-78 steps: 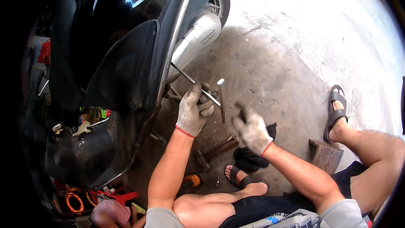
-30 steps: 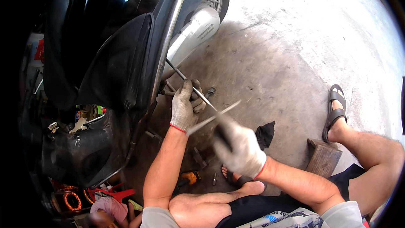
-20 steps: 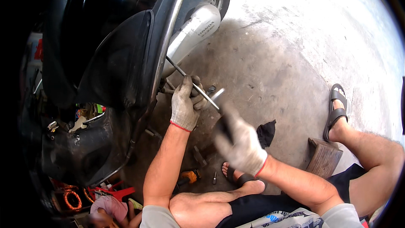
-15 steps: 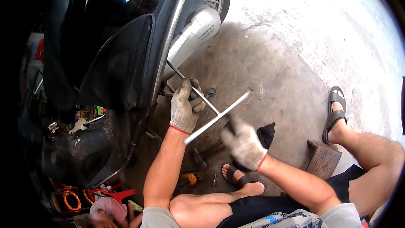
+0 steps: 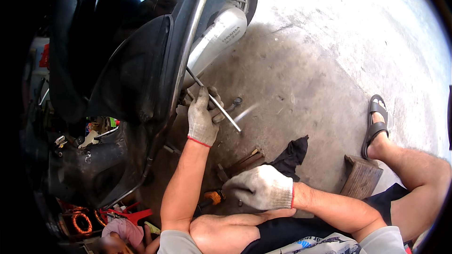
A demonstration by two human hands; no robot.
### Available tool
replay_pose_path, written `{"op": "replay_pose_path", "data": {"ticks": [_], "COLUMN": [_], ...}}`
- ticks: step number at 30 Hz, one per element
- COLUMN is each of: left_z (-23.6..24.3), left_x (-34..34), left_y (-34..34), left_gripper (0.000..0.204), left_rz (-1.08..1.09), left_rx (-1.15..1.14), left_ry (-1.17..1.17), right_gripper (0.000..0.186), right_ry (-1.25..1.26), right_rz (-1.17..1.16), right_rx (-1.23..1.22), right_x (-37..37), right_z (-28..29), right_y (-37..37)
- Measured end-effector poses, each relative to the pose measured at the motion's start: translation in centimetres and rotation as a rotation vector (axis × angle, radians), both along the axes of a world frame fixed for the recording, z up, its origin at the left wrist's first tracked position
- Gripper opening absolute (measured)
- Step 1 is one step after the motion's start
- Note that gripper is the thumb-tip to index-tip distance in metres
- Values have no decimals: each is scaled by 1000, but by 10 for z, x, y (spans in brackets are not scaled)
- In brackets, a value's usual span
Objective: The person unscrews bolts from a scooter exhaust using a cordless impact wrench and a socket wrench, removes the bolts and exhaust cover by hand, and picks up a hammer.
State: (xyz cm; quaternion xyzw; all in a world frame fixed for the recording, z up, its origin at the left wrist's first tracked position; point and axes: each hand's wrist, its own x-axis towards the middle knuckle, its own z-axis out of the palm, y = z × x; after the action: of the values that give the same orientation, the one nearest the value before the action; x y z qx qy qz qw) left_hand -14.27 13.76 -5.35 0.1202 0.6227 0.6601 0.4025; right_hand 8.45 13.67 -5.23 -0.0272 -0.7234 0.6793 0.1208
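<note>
In my gloved left hand [image 5: 203, 117] is the shaft of a T-handle wrench [image 5: 225, 114], gripped loosely between thumb and fingers. The shaft slants from under the dark scooter [image 5: 132, 70] toward me; its lower tip is hidden behind the bodywork. The wrench's crossbar is smeared by motion, one end showing as a pale streak. Away from the handle, my gloved right hand [image 5: 261, 188] hovers over my lower leg, holding nothing I can see, its fingers stretched loosely leftward with a gap by the thumb. A silver exhaust cover [image 5: 216, 37] lies beyond my left hand.
On the concrete floor lie a ratchet-like tool [image 5: 236, 102], a wooden-handled hammer [image 5: 242, 162], a black cloth [image 5: 292, 157] and an orange-black power tool [image 5: 213, 197]. A wooden stool [image 5: 361, 177] stands right. Another person in pink [image 5: 125, 229] is at lower left.
My right hand has pulled back from the wrench's crossbar toward my leg. The crossbar has turned and blurred; my left hand stays around the shaft, shifted slightly.
</note>
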Motion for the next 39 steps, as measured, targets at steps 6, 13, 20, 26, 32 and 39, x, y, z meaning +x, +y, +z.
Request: {"op": "replay_pose_path", "data": {"ticks": [6,13,20,26,32,39], "left_z": [3,-6,-7,-7,-8,-17], "left_x": [-1,-11,-12,-4,1,-16], "left_y": [5,0,5,11,11,10], "left_gripper": [31,33,32,31,32,30], "left_rz": [-20,-35,-43,22,61,-37], "left_rx": [14,1,15,-15,-27,40], "left_ry": [-42,-44,-53,-28,-58,-46], "right_gripper": [22,28,31,52,38,42], "right_ry": [-215,-454,-452,24,-159,121], "right_rz": [-59,-120,109,-589,-276,-324], "right_rx": [60,150,66,-102,100,-180], "right_x": [4,4,3,2,-7,-8], "right_z": [-19,-39,-42,0,-35,-8], "right_y": [0,11,28,31,21,30]}}
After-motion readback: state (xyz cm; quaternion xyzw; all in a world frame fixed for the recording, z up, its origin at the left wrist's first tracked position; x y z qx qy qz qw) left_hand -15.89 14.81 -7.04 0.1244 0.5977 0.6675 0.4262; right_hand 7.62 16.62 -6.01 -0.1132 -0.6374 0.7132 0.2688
